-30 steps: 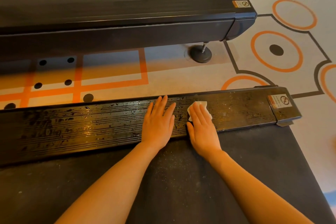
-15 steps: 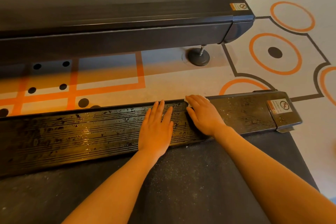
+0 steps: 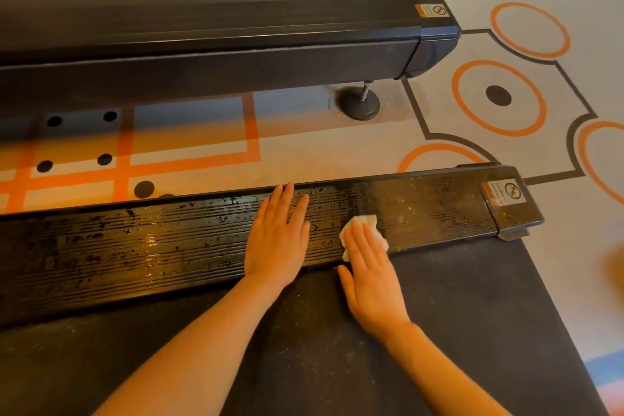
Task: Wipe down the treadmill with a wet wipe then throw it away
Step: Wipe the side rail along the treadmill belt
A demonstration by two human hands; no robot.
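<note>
the right hand (image 3: 373,277) presses the wet wipe (image 3: 359,230) flat-fingered onto the treadmill side rail (image 3: 135,246); the left hand (image 3: 278,236) rests flat beside it. best to push along the grooves toward the dusty end cap (image 3: 506,199).

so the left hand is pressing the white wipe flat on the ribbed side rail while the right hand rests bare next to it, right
Not quite: the hands are swapped. The head view shows the right hand pressing the white wipe flat on the ribbed side rail, while the left hand rests bare next to it.
</note>
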